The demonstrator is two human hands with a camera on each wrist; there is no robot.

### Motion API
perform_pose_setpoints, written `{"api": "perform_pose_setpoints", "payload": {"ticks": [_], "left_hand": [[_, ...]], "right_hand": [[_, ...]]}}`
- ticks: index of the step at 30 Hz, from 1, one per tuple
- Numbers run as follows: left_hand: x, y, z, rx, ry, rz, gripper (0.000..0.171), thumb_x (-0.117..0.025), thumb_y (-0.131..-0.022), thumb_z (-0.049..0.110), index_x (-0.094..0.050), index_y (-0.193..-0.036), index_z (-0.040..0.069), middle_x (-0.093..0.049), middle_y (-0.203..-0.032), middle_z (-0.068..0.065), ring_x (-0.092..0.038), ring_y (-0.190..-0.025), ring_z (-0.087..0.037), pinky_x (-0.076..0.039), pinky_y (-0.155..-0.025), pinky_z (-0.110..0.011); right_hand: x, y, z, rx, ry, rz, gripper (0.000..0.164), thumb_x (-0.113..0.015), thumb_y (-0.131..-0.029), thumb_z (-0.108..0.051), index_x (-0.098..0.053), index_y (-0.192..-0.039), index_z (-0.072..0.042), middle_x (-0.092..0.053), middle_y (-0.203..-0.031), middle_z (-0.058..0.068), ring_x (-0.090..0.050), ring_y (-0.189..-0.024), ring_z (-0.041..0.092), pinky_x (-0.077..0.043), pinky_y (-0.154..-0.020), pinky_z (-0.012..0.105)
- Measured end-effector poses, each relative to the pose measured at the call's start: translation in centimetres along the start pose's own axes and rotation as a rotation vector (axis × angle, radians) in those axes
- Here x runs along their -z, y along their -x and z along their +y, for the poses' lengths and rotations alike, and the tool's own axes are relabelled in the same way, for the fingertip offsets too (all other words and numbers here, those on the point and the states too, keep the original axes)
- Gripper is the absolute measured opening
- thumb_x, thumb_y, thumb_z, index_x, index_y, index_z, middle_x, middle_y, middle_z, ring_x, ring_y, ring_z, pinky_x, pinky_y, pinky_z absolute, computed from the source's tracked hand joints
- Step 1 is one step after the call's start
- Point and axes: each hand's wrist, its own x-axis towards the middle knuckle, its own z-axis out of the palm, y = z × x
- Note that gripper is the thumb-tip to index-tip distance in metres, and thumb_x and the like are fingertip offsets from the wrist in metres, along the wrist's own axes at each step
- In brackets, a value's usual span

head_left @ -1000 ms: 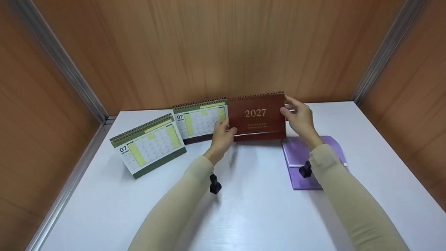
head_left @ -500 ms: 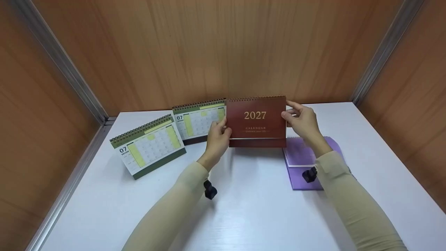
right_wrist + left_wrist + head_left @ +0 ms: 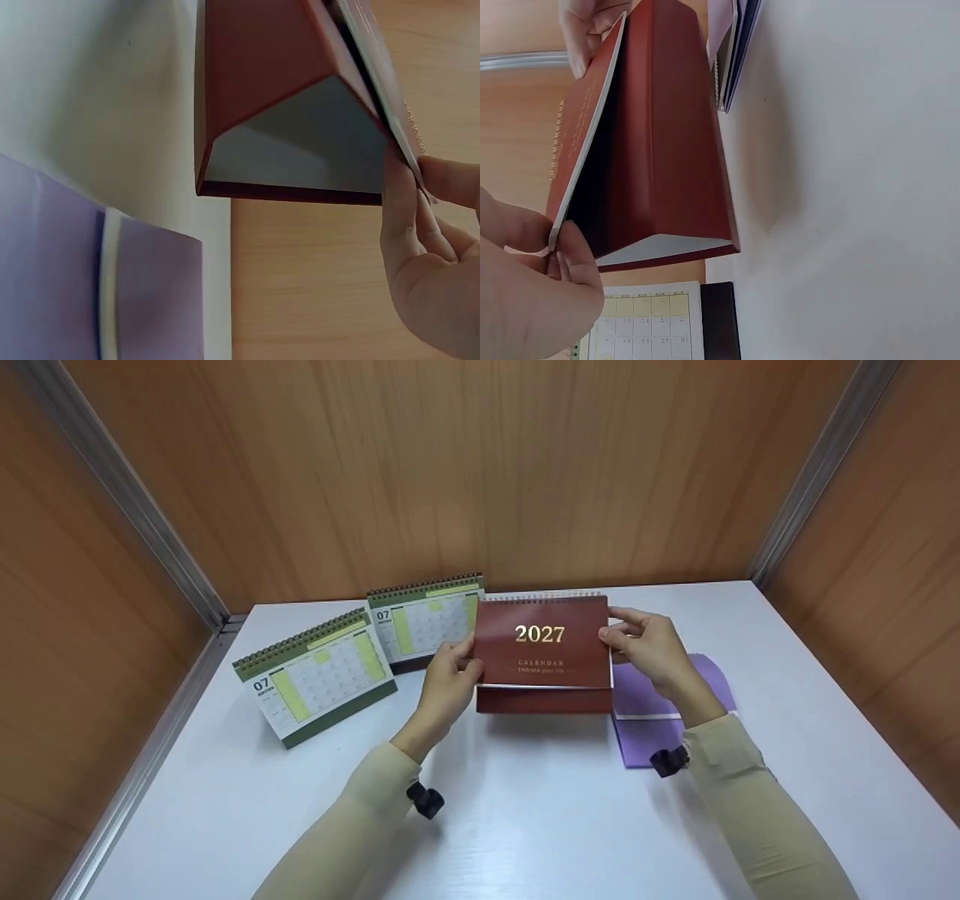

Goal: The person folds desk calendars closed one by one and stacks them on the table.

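Pinch grip, left hand (image 3: 444,684) and right hand (image 3: 652,652): one red calendar (image 3: 541,652).
Nearby: two green-and-white calendars (image 3: 324,679), one purple item (image 3: 641,744).

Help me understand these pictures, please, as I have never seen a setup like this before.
There is no robot here: a person's bare left hand and bare right hand do the work. The wide picture looks forward and down from the head; the two smaller ones look from the left and right wrists. The hands pinch opposite side edges of a dark red tented desk calendar with gold 2027 lettering, which appears lifted off the white table. To the left stands a green and white paper desk calendar, with a similar calendar behind it. A purple booklet with a white strip lies on the right.
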Motion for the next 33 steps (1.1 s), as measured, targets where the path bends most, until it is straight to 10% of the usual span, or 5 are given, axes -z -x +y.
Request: {"api": "perform_pose_setpoints", "payload": {"ticks": [19,33], "left_hand": [[2.2,2.7,-1.4,0.048,0.080,-0.054,0.056,-0.057,-0.100,0.008,-0.053,-0.156,0.003,-0.060,-0.138,-0.016,-0.064,-0.111,-0.024,-0.056,-0.101,-0.039],[2.3,2.5,-3.2,0.075,0.145,-0.078,0.057,-0.056,-0.100,0.003,-0.048,-0.157,0.000,-0.059,-0.140,-0.019,-0.064,-0.116,-0.026,-0.054,-0.108,-0.043]], "right_hand": [[-2.1,1.1,3.5,-0.130,-0.141,-0.110,0.063,-0.069,-0.103,-0.008,-0.041,-0.156,0.012,-0.076,-0.107,0.005,-0.075,-0.090,0.011,-0.063,-0.078,0.025],[-3.1,1.3,5.1,-0.118,-0.045,-0.121,0.064,-0.065,-0.106,-0.013,-0.038,-0.160,0.007,-0.072,-0.123,0.018,-0.072,-0.098,0.011,-0.061,-0.088,0.026]]}}
